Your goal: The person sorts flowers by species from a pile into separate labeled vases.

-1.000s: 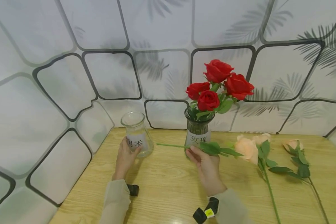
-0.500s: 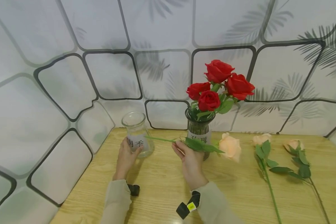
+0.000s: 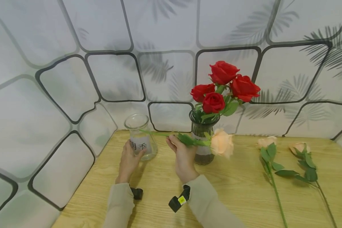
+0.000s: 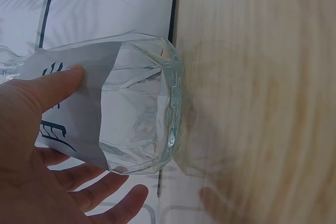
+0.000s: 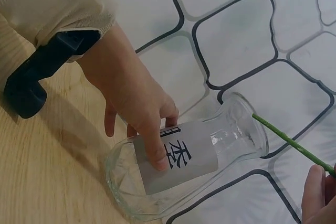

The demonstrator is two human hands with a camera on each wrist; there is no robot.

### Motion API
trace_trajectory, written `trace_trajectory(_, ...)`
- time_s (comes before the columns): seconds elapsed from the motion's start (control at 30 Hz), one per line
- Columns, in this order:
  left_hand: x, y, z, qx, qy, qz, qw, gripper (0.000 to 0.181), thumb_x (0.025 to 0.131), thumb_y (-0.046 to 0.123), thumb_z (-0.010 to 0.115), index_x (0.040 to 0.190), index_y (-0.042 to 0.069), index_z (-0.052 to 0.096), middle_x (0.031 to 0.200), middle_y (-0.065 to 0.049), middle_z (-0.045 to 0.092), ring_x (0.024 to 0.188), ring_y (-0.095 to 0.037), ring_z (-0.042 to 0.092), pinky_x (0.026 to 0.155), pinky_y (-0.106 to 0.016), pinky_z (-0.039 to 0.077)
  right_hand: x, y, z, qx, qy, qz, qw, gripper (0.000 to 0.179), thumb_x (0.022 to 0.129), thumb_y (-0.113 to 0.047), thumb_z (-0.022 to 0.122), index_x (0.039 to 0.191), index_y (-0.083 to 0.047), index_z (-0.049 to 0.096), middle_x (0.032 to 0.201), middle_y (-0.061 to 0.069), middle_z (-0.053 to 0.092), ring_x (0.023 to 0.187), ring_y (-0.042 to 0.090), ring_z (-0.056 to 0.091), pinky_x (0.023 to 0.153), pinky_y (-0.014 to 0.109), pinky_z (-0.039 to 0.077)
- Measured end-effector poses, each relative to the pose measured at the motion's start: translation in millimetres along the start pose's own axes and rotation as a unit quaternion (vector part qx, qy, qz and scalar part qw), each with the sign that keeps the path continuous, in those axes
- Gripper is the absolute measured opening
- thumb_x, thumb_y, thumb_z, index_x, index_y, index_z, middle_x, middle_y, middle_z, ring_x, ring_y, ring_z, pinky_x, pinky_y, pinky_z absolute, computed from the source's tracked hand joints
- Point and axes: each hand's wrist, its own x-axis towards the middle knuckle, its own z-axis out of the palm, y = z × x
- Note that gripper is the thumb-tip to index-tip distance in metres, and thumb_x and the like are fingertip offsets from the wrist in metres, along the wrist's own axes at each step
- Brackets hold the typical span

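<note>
With the left hand (image 3: pixel 129 161) holding the upright vase (image 3: pixel 142 146) left of centre and the right hand (image 3: pixel 185 158) pinching a rose (image 3: pixel 188 139) by its stem (image 5: pixel 291 141) mid-frame, it seems best to brace the vase, raise the bloom (image 3: pixel 222 144) and angle the tip down into the mouth without scraping the rim (image 3: pixel 136 129). The rose's long axis runs nearly level across the frame, its tip pointing left and slightly higher, bloom at right; whether the tip has passed the rim cannot be told.
</note>
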Motion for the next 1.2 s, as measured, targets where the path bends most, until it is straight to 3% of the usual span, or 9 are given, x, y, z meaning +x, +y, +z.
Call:
trace_trajectory(0.23,0.3,0.0,0.3,0.005,0.002,-0.003,1.0000,0.084,0.100,0.024,0.068,0.155,-0.011,0.015,0.152,-0.037,0.028,0.140,-0.050,0.032,0.116,-0.059,0.028,1.7,1.3,8.3,-0.019,-0.032,-0.038,0.9986,0.036,0.087,0.021,0.064,0.072,-0.005,0.045,0.080,0.011,0.065,0.077,0.023,0.070,0.083,0.042,0.060)
trace_trajectory(0.5,-0.1,0.9,1.5,0.012,0.004,-0.004,0.9999,0.083,0.100,0.023,0.068,0.155,-0.011,0.015,0.152,-0.037,0.028,0.140,-0.049,0.033,0.116,-0.059,0.028,4.0,-3.7,16.8,-0.029,-0.060,-0.056,0.9962,0.034,0.087,0.021,0.064,0.073,-0.006,0.047,0.085,0.012,0.067,0.081,0.022,0.070,0.083,0.040,0.060)
trace_trajectory(0.7,0.0,1.2,1.3,0.014,0.006,-0.004,0.9999,0.083,0.100,0.024,0.068,0.155,-0.011,0.016,0.151,-0.037,0.029,0.140,-0.050,0.033,0.115,-0.060,0.029,15.6,-3.3,32.6,-0.081,-0.079,-0.057,0.9919,0.032,0.086,0.022,0.065,0.073,-0.004,0.051,0.084,0.013,0.067,0.078,0.019,0.069,0.080,0.037,0.061)
trace_trajectory(0.87,-0.1,0.9,1.0,0.013,0.006,-0.006,0.9999,0.082,0.099,0.022,0.068,0.154,-0.011,0.017,0.151,-0.038,0.029,0.140,-0.051,0.032,0.115,-0.060,0.028,28.2,-0.1,44.2,-0.140,-0.085,-0.062,0.9845,0.032,0.080,0.019,0.065,0.068,-0.005,0.049,0.081,0.020,0.069,0.068,0.017,0.068,0.078,0.042,0.062)
trace_trajectory(1.0,-0.2,0.2,0.5,0.015,0.005,-0.007,0.9999,0.081,0.100,0.021,0.068,0.154,-0.012,0.016,0.151,-0.038,0.029,0.140,-0.051,0.032,0.115,-0.060,0.028,34.3,4.2,48.7,-0.206,-0.090,-0.075,0.9715,0.029,0.081,0.014,0.066,0.068,-0.006,0.049,0.081,0.019,0.068,0.068,0.015,0.068,0.075,0.037,0.062)
trace_trajectory(1.07,-0.3,0.0,0.6,0.017,0.006,-0.006,0.9998,0.081,0.100,0.020,0.068,0.153,-0.012,0.016,0.151,-0.038,0.029,0.140,-0.051,0.032,0.115,-0.060,0.028,33.6,6.5,49.2,-0.249,-0.097,-0.092,0.9592,0.029,0.082,0.013,0.067,0.069,-0.007,0.051,0.079,0.013,0.068,0.071,0.014,0.067,0.074,0.034,0.061)
trace_trajectory(1.13,-0.4,-0.2,0.9,0.014,0.007,-0.004,0.9999,0.081,0.100,0.020,0.068,0.153,-0.011,0.016,0.150,-0.038,0.029,0.140,-0.051,0.033,0.115,-0.061,0.029,31.6,10.6,48.5,-0.280,-0.114,-0.129,0.9446,0.027,0.081,0.014,0.069,0.071,-0.005,0.054,0.079,0.010,0.068,0.072,0.015,0.067,0.073,0.030,0.060)
trace_trajectory(1.2,-0.5,0.0,1.2,0.012,0.007,-0.002,0.9999,0.081,0.100,0.019,0.068,0.153,-0.012,0.016,0.150,-0.038,0.030,0.139,-0.051,0.033,0.114,-0.061,0.029,28.2,14.1,47.5,-0.301,-0.140,-0.192,0.9235,0.021,0.079,0.016,0.070,0.073,0.001,0.057,0.078,0.013,0.069,0.072,0.017,0.065,0.070,0.028,0.058)
